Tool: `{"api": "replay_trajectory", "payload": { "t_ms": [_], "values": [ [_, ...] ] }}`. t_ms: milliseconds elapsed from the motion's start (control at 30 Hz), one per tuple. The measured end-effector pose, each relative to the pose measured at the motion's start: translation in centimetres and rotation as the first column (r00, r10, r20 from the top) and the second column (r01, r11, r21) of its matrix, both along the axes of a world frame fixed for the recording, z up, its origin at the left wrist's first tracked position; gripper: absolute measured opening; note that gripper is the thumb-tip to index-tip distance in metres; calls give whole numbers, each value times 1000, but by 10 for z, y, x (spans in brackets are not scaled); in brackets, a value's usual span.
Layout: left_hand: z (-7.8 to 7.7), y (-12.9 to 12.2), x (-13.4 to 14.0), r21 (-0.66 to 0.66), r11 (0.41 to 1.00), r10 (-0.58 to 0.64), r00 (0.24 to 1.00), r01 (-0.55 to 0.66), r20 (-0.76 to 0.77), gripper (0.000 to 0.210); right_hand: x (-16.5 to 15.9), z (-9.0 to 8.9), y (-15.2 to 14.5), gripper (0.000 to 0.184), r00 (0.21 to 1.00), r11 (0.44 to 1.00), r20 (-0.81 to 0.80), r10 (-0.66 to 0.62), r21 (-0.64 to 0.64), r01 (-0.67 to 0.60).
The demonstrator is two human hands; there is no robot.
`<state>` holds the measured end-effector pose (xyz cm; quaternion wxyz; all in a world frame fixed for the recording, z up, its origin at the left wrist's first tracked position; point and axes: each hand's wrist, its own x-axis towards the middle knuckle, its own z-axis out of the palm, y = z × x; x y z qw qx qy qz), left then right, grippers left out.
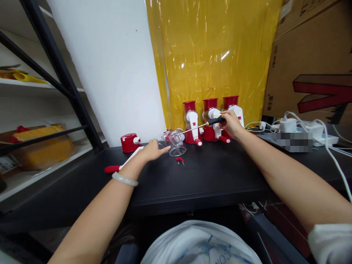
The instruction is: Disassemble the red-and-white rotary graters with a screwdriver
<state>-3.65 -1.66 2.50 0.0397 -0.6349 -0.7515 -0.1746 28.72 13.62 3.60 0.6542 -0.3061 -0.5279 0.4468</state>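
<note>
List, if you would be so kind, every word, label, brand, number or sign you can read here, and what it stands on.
Brown cardboard box: a large red letter, cut off at the edge, possibly "V"; other black print too small or tilted to read surely.
White printed fabric shirt: seemingly "COM", partly cut off.
Red-and-white hand-crank machines: no readable text.

Left hand (151,150): back up, thumb (164,150) stretched rightward, apart from the other fingers, which are partly hidden. Left forearm (101,209) bare, slanting in from behind those fingers. Right hand (231,124): well right of the left fingertips, fingers bent in a closed grip. Right forearm (277,165) bare, running back and outward from them.
</note>
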Motion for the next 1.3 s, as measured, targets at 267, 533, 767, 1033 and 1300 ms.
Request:
{"api": "replay_trajectory", "payload": {
  "t_ms": [267, 533, 767, 1033, 1300],
  "values": [
    [-1, 0, 0, -9, 1000, 16, 1000, -16, -13, 84, 1, 2, -3, 31, 1000, 1000, -16, -3, -3, 3],
    [-1, 1, -2, -29, 999, 17, 999, -18, -40, 88, 1, 3, -4, 30, 1000, 1000, -11, -2, 15, 2],
    [0, -1, 1, -44, 999, 25, 999, -26, -33, 87, 1, 5, -7, 31, 999, 1000, -37, -5, 2, 5],
    [0, 0, 0, -34, 999, 17, 999, -18, -39, 84, 3, 4, -5, 29, 994, 995, -72, 85, 49, -81],
    [0, -1, 1, -40, 999, 19, 998, -21, -53, 86, 8, -8, 14, 25, 915, 944, 283, -287, 246, 220]
  ]
}}
